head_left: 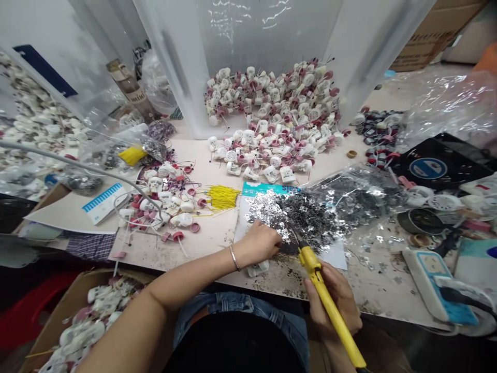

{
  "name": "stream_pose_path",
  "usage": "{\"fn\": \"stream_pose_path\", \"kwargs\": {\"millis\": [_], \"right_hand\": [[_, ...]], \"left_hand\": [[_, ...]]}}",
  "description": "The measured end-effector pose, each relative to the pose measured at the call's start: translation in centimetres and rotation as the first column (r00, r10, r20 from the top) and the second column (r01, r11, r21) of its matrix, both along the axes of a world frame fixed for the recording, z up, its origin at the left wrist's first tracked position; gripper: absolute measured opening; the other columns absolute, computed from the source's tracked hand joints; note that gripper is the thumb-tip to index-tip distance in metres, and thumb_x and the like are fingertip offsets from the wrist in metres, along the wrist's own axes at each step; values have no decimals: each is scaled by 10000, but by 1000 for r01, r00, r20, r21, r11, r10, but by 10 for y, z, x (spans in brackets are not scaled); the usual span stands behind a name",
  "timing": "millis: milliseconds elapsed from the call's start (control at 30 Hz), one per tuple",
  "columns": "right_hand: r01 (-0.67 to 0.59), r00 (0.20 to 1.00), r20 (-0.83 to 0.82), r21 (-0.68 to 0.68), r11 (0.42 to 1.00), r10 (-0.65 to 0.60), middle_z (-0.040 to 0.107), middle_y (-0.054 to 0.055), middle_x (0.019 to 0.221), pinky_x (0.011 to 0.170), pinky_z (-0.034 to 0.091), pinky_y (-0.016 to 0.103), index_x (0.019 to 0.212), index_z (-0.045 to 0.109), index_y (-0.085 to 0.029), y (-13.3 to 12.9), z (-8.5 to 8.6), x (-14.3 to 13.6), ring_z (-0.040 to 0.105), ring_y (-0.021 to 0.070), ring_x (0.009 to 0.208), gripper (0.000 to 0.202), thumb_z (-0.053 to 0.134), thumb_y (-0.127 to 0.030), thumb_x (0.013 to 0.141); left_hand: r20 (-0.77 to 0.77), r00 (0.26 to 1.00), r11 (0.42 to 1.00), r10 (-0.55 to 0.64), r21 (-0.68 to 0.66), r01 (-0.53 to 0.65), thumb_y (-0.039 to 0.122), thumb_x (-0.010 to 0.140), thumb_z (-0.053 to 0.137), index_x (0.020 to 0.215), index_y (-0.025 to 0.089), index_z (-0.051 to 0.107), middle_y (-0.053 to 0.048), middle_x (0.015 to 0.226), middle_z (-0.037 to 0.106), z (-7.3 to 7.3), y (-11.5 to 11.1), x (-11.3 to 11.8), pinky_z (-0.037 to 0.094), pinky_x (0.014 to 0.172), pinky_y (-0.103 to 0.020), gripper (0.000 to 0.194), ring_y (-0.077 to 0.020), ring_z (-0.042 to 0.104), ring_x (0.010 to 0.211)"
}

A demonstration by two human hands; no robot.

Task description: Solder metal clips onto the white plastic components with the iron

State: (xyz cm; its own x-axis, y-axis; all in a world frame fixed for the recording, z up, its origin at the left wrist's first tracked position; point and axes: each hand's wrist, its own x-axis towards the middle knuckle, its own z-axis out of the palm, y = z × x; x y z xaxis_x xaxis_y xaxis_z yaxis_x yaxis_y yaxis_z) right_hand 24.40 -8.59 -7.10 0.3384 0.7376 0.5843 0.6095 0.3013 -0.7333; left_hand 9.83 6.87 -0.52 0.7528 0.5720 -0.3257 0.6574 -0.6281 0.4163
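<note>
My right hand (339, 298) is wrapped round a yellow soldering iron (328, 299), its thin metal tip pointing up and left at a heap of small silver and dark metal pieces (306, 212). Curled fingers of my left hand (259, 242) rest at the heap's near left edge, close to the tip. What they pinch, if anything, is hidden. Just below that hand lies a small whitish part (258, 268) at the table edge. Left of the heap is a bundle of yellow wires (223, 198), beside a loose group of white and pink parts (174, 204).
A clear plastic bin (182, 77) spills many white and pink parts (267, 140) at the back. On the right lie a bag of metal pieces (357, 197), a round tin (421, 221) and a power strip (438, 290). A cardboard box (50, 331) stands low left.
</note>
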Motion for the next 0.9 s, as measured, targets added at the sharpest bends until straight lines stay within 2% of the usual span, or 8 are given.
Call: {"fn": "stream_pose_path", "kwargs": {"millis": [67, 133, 233, 300, 400, 500, 567, 900], "right_hand": [[34, 999, 5, 34, 999, -34, 651, 66, 1134, 813, 586, 401, 1255, 553, -229, -1, 3, 0, 650, 242, 1037, 570, 695, -52, 732], [24, 1000, 12, 47, 999, -25, 657, 64, 1114, 799, 593, 384, 1239, 578, -236, -1, 6, -1, 656, 237, 1022, 553, 690, -49, 731], [-105, 992, 65, -6, 994, 105, 626, 78, 1205, 813, 605, 368, 1219, 603, -239, -1, 9, -2, 642, 236, 1073, 496, 630, -37, 767], [-211, 972, 89, -61, 976, 216, 601, 91, 1269, 855, 601, 385, 1254, 580, -222, -2, 12, -1, 628, 250, 1116, 509, 594, -29, 783], [-294, 953, 54, -83, 952, 299, 632, 107, 1232, 865, 600, 409, 1298, 538, -179, -4, 15, 2, 642, 267, 1100, 530, 581, -47, 786], [-316, 948, 3, -79, 946, 317, 658, 106, 1180, 823, 613, 387, 1179, 595, -172, -5, 17, 3, 668, 256, 1048, 419, 583, -52, 778], [-336, 942, -5, -81, 938, 337, 652, 115, 1187, 821, 612, 381, 1132, 601, -165, -3, 16, 2, 664, 256, 1060, 375, 582, -53, 775], [-428, 881, 151, -148, 891, 448, 639, 120, 1215, 882, 592, 357, 1285, 551, -179, 0, 15, 2, 644, 235, 1104, 518, 555, -17, 793]], "left_hand": [[-33, 999, 997, 43, 66, -41, 155, 855, 521, 702, 167, 669, -76, 795, 723, 1, 4, -10, 339, 806, -358, 214, -225, 644, 825], [-56, 991, 989, 122, 85, -117, 160, 858, 523, 781, 170, 678, -72, 815, 725, -1, 7, -23, 332, 811, -355, 173, -222, 642, 833], [-8, 971, 970, 240, 43, -239, 185, 855, 568, 982, 189, 667, -37, 851, 736, -4, 8, -42, 343, 819, -335, 161, -198, 645, 818], [47, 951, 951, 305, 43, -307, 205, 868, 579, 954, 192, 679, -28, 875, 742, -5, 6, -50, 350, 821, -323, 132, -189, 648, 823], [72, 925, 927, 373, 10, -374, 212, 866, 594, 800, 189, 705, -18, 852, 749, -4, 0, -55, 356, 818, -316, 131, -179, 652, 807], [55, 911, 912, 409, -50, -407, 218, 853, 597, 794, 200, 715, -6, 837, 753, -6, -3, -53, 356, 810, -318, 134, -177, 652, 792], [38, 907, 908, 419, -42, -417, 233, 857, 582, 791, 206, 717, -8, 839, 753, -9, -5, -50, 346, 811, -329, 152, -187, 649, 813], [-52, 911, 912, 408, 59, -405, 215, 869, 518, 732, 194, 702, -44, 792, 730, -7, -8, -40, 313, 778, -351, 230, -210, 634, 814]]}}
